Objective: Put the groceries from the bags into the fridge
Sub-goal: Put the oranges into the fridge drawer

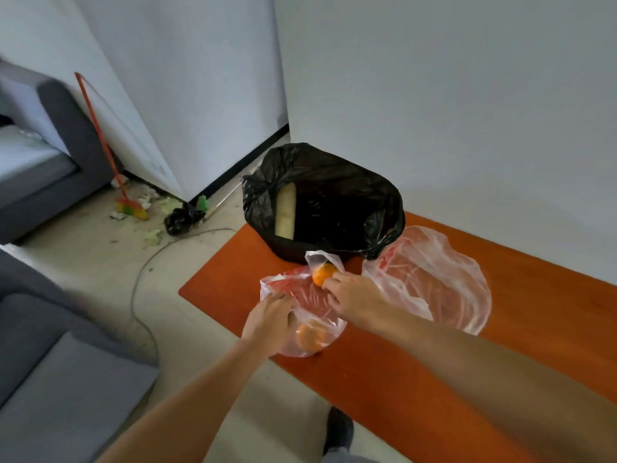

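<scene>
A thin red-and-clear plastic bag (314, 295) lies on the orange table (434, 379). My right hand (354, 295) holds an orange (323, 274) at the bag's mouth. My left hand (267, 317) grips the bag's near left side. Another orange (310, 335) shows through the plastic below. A second, flattened clear-and-red bag (430, 275) lies to the right. Behind them a black bag (334, 195) stands open with a long pale vegetable (285, 210) inside. The white fridge (187, 95) stands shut at the back left.
A grey sofa (50, 362) sits at the left, another grey seat (40, 155) further back. An orange-handled broom (110, 155), a small black bag (182, 219) and scraps litter the floor by the fridge. A cable (140, 282) runs across the floor. My shoe (339, 429) is below.
</scene>
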A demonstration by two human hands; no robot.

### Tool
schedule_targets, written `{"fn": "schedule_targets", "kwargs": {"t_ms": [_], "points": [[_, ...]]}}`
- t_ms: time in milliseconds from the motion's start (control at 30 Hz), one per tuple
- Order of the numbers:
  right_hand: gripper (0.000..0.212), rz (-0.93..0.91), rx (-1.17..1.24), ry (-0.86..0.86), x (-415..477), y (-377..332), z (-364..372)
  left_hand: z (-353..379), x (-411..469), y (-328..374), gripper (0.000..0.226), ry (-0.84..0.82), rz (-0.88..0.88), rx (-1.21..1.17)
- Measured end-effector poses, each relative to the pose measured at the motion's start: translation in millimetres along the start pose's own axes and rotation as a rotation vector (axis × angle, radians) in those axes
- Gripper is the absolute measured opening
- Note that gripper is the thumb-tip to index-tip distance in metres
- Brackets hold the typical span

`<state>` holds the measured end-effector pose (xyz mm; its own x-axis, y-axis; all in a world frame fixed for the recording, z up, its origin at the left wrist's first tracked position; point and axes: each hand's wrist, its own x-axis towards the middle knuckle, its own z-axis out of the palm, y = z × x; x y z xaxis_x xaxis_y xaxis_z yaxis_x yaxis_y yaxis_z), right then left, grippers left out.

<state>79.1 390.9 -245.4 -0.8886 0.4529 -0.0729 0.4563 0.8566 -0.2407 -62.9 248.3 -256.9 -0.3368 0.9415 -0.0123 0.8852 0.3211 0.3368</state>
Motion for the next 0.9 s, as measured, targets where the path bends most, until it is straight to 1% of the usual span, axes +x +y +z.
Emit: {"fn": "schedule_targets", "kwargs": {"t_ms": [67, 167, 200, 267, 367, 467, 533, 600, 700, 767, 833, 900], "points": [[0.022, -0.083, -0.045, 0.009, 26, 6, 11, 15, 18, -2, 0.018, -0.025, -0.020, -0.025], [0.012, -0.275, -0.175, 0.024, 59, 16, 30, 40, 37, -4, 0.022, -0.075, -0.033, -0.050], [0.012, -0.330, -0.179, 0.009, 69, 21, 39, 48, 41, -5, 0.023, -0.102, -0.031, -0.048], [0.027, -0.355, -0.176, -0.042, 84, 28, 48, 59, 45, -4, 0.025, -0.171, -0.012, -0.038], [0.047, -0.227, -0.186, -0.181, 100, 44, 58, 71, 45, -5, 0.034, -0.304, 0.015, -0.035], [0.070, -0.071, -0.178, -0.314, 106, 66, 73, 84, 44, -12, 0.050, -0.417, 0.039, -0.029], [0.078, 0.015, -0.106, -0.332, 107, 79, 83, 92, 42, -18, 0.061, -0.455, 0.042, -0.012], [0.084, 0.041, -0.068, -0.340, 110, 88, 91, 100, 40, -23, 0.072, -0.454, 0.065, -0.009], [0.089, 0.071, -0.091, -0.329, 116, 87, 96, 110, 41, -28, 0.082, -0.476, 0.074, -0.029], [0.085, 0.127, -0.109, -0.315, 122, 81, 97, 117, 45, -28, 0.086, -0.534, 0.059, -0.018], [0.081, 0.185, -0.017, -0.329, 127, 75, 98, 119, 49, -27, 0.091, -0.589, 0.020, -0.021], [0.083, 0.221, 0.099, -0.352, 129, 71, 95, 115, 54, -28, 0.091, -0.608, -0.048, -0.048]]}}
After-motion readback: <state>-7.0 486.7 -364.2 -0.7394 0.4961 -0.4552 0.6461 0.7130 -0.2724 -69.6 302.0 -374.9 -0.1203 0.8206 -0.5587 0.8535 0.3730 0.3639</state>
